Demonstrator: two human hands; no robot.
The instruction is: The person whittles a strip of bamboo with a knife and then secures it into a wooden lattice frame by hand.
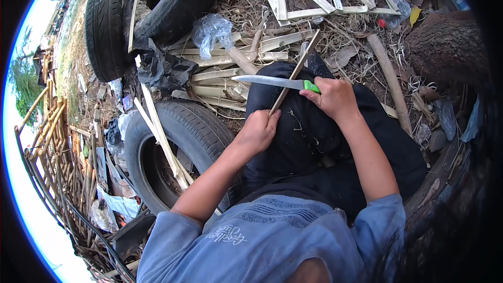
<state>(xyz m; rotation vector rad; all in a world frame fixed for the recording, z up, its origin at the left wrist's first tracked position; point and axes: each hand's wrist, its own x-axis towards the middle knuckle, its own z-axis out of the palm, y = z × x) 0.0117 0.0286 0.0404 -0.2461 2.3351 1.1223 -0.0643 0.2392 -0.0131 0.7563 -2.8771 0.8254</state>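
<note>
My left hand (260, 130) is closed round the lower end of a thin wooden strip (301, 64), perhaps bamboo. The strip slants up and to the right across my dark-trousered leg. In my right hand (335, 97) is a knife (270, 80) with a green handle, its blade pointing left. The blade crosses the strip a little above my left hand; whether it cuts into the wood I cannot tell. Small pale shavings (297, 120) lie on the trousers below the knife.
Split pale strips (225, 76) lie in a pile beyond my knees. Old tyres (178, 131) stand at the left, with crumpled plastic (213, 32) near them. A zigzag strip frame (314, 0) lies at the far side. A stick (390, 81) and a rough log (445, 42) are at the right.
</note>
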